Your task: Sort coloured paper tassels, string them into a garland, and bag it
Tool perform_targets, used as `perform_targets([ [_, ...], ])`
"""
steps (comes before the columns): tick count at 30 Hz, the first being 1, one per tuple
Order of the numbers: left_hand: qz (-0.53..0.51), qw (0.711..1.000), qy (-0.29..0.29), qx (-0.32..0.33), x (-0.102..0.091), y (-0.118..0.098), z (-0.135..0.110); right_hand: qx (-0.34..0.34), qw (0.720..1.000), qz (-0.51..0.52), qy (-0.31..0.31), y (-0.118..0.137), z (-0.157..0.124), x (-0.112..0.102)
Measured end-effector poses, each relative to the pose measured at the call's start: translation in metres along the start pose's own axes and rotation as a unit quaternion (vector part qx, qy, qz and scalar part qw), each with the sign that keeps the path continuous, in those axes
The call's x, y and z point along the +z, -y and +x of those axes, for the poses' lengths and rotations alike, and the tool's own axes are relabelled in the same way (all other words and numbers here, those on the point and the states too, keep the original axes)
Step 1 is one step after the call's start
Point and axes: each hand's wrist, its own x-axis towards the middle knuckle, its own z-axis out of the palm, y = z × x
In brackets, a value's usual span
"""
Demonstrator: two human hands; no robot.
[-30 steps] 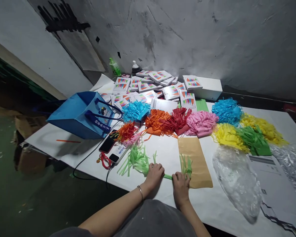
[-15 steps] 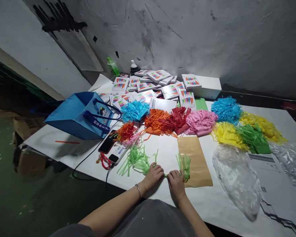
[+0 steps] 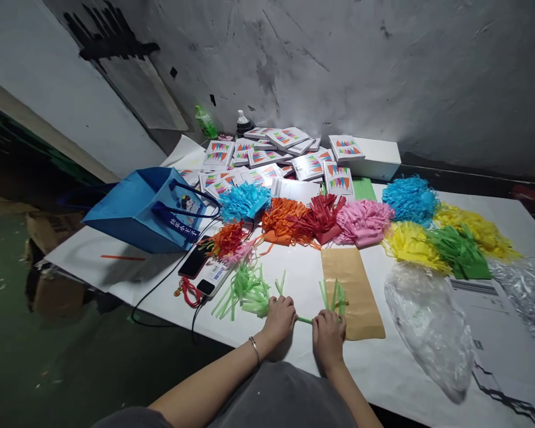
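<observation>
My left hand [image 3: 280,316] and my right hand [image 3: 329,334] rest side by side at the near edge of the white table [image 3: 107,261]. Both are closed on a light green fringed paper strip [image 3: 304,320] that is rolled into a thin stem between them. Loose green fringe [image 3: 245,289] fans out to the left of my left hand. More green fringe [image 3: 334,295] stands up above my right hand, over a brown paper envelope [image 3: 352,285].
Fringed paper bundles in blue, orange, red, pink, yellow and green [image 3: 361,221] lie in a row across the middle. Behind them are several small printed boxes [image 3: 267,156]. A blue bag [image 3: 147,208], a phone [image 3: 195,260] with cables, and clear plastic bags [image 3: 428,327] lie around.
My hands drew together over the green strip half a second ago, then moved slightly apart again. The fringe at my right hand now stands more upright.
</observation>
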Motion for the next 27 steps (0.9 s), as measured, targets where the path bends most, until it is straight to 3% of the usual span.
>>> perform_targets([
  [4, 0.025, 1.000, 0.003, 0.009, 0.001, -0.003, 0.002, -0.002, 1.000, -0.020, 0.007, 0.004, 0.003, 0.001],
  [10, 0.027, 0.985, 0.033, 0.168, 0.012, 0.010, -0.009, -0.079, 0.997, 0.001, 0.023, 0.002, -0.002, 0.007],
  [16, -0.165, 0.980, 0.104, 0.049, 0.009, 0.009, 0.008, -0.095, 0.995, 0.006, 0.003, 0.006, 0.004, 0.007],
  [21, -0.235, 0.960, 0.151, 0.017, -0.013, 0.008, 0.016, -0.116, 0.993, 0.012, -0.017, 0.008, 0.016, -0.012],
  [23, -0.313, 0.929, 0.195, -0.022, -0.026, 0.006, 0.015, -0.122, 0.992, 0.023, -0.028, 0.008, 0.017, -0.026],
  [25, -0.425, 0.869, 0.238, -0.087, -0.041, -0.002, 0.016, -0.105, 0.991, 0.065, -0.046, 0.009, 0.016, -0.042],
  [27, -0.516, 0.806, 0.256, -0.136, -0.055, -0.016, 0.019, -0.046, 0.984, 0.158, -0.069, 0.012, 0.015, -0.058],
])
